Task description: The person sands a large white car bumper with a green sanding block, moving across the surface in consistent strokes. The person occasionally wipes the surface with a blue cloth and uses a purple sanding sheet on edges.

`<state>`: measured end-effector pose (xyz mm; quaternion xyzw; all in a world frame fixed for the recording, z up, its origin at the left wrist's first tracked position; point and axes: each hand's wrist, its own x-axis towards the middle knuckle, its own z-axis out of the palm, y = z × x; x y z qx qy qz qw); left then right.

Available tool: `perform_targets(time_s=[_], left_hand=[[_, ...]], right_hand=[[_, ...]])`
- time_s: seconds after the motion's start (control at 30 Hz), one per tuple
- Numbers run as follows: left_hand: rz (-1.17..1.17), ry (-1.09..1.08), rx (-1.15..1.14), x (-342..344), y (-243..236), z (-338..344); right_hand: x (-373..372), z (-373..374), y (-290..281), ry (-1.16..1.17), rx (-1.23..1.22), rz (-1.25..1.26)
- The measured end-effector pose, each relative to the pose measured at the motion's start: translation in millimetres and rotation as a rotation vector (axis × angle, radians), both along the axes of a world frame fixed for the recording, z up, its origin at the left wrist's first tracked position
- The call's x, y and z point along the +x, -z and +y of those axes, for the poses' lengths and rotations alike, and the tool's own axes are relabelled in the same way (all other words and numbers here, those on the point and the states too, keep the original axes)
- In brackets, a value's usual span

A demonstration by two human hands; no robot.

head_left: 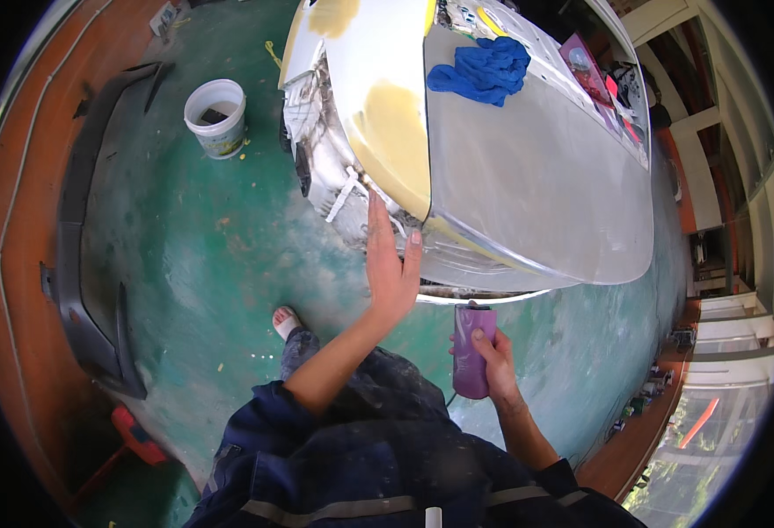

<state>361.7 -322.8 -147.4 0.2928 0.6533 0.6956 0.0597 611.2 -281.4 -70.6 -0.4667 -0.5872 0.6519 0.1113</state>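
Observation:
Before me is a car's front corner. Its white fender carries yellow filler patches, and its hood is a dull grey. My left hand is stretched out with fingers extended at the fender's front tip, beside the bare headlight opening; whether the fingertips press on the panel I cannot tell. Below the hood's front edge, my right hand grips a purple sanding block, held upright and apart from the car. The thumb lies across its face.
A crumpled blue cloth lies on the hood. On the green floor stands a white bucket. A black bumper leans near the orange wall at left, with a red stand-like object below. Purple sheets lie by the windshield.

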Motion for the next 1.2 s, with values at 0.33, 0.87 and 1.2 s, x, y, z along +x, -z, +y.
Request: perform_targets(time_s=[0.33,0.87,1.2], left_hand=[[0.116,-0.546,0.037,-69,-2,88],[0.005,-0.59,0.147,90,-3,135],[-0.157,-0.689,-0.039,-35,26,65]], right_hand=[[57,64,8,-0.173,-0.024,-0.069],[93,113,17,-0.367,-0.004,-0.114],[70,100,0,-0.407,0.022,0.005]])
